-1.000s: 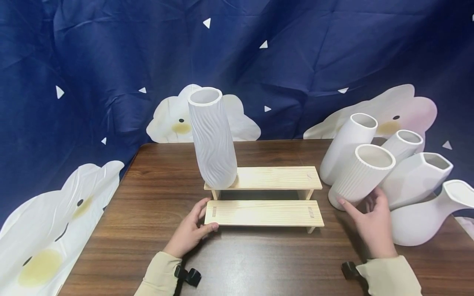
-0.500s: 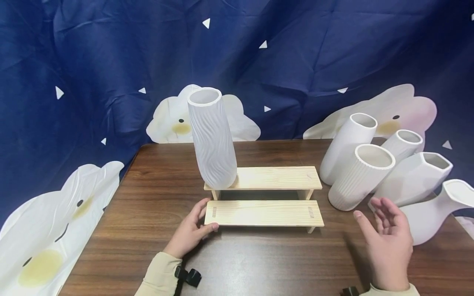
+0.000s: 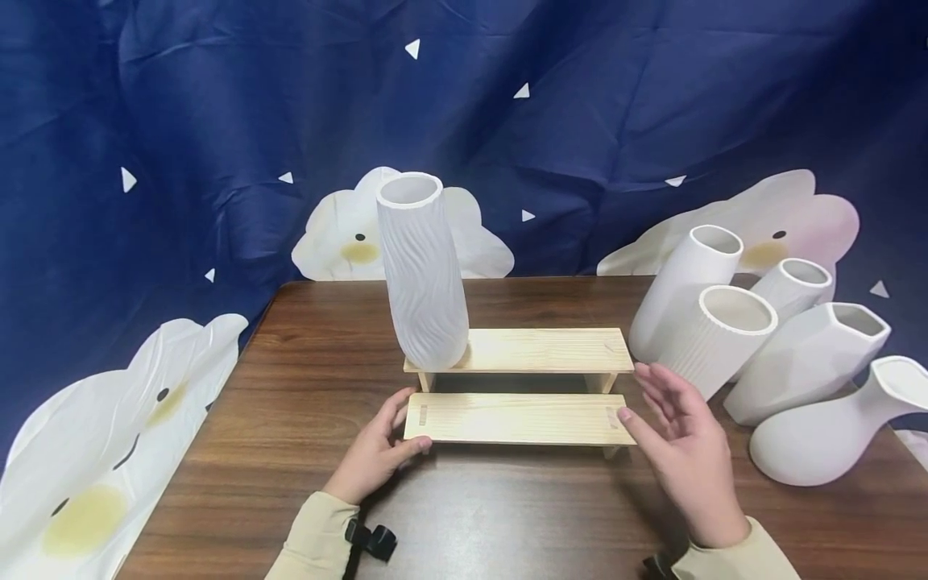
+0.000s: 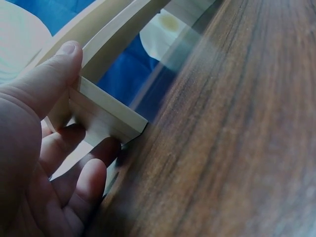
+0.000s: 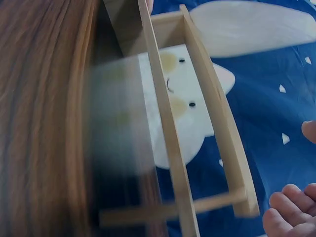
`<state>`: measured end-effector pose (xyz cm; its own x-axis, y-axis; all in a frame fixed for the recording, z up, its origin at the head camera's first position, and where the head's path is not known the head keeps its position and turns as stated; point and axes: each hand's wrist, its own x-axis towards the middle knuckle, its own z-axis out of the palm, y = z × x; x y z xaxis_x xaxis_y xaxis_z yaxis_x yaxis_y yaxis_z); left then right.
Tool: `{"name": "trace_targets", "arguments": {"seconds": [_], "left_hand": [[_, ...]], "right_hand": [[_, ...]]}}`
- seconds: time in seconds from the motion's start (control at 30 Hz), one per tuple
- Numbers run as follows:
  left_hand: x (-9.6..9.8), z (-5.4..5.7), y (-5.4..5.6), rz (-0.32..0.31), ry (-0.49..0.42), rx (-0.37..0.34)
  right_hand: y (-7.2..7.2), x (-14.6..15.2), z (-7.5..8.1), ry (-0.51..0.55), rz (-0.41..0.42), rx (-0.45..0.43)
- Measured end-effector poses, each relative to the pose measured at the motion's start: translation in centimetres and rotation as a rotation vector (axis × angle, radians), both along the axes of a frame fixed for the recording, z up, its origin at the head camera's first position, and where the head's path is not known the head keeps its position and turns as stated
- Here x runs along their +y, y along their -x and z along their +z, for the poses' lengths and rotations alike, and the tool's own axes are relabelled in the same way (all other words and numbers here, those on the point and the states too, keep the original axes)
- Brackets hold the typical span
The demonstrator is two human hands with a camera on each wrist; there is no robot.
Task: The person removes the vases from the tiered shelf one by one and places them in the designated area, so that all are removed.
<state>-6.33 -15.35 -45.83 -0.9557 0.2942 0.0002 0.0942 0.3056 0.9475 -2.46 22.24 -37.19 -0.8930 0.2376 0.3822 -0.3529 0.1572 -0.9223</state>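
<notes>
A two-tier pale wooden stand (image 3: 515,419) sits on the table. My left hand (image 3: 377,451) grips the left end of its lower tier, thumb along the front edge and fingers curled round the side. The left wrist view shows that thumb and the fingers against the stand's end leg (image 4: 106,106). My right hand (image 3: 685,451) is beside the stand's right end, fingers spread and holding nothing; its thumb tip overlaps the lower tier's corner in the head view. On the upper tier's left end stands a tall white wavy-ribbed vase (image 3: 424,274).
Several white vases crowd the table's right side: a finely ribbed one (image 3: 725,330) partly behind my right hand, a smooth one (image 3: 685,290), a faceted one (image 3: 805,362) and a bulbous narrow-necked one (image 3: 812,443). A dark blue patterned cloth (image 3: 551,145) hangs behind the brown table (image 3: 275,419).
My right hand has let go of the finely ribbed vase, drawn back, then moved left to the stand's right end. My left hand has stayed on the lower tier.
</notes>
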Motion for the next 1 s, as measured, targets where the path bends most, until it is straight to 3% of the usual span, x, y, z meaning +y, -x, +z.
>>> {"name": "trace_targets", "arguments": {"seconds": [0.33,0.77,1.0], "left_hand": [[0.1,0.1,-0.1,0.005,0.007,0.017],[0.1,-0.1,0.1,-0.034,-0.037,0.031],[0.1,0.0,0.0,-0.016,-0.031,0.034]], "right_hand": [[2.0,-3.3,0.0,-0.160,0.141,-0.021],[3.9,-6.6,0.4,-0.116,0.265,-0.011],[5.5,-8.6,1.0,-0.171,0.343,-0.063]]}}
